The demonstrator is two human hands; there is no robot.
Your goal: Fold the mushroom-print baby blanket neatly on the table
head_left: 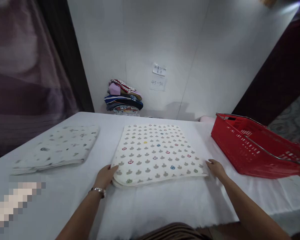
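A folded cream blanket [152,153] with rows of small grey prints and a few coloured ones lies flat in the middle of the white-covered table. My left hand [105,176], with a silver bracelet at the wrist, grips its near left corner, thumb on top and the other fingers mostly hidden. At the near right corner, my right hand [215,169] has its fingers drawn together against the blanket's edge. Farther left lies a second folded cloth [65,146], white with scattered grey prints; neither hand touches it.
A red plastic basket [230,146] with metal handles stands on the right of the table [165,203]. Behind the table's far edge is a pile of folded clothes [123,96] against the white wall. Paper notes [158,78] hang there. A pixelated patch covers the lower left.
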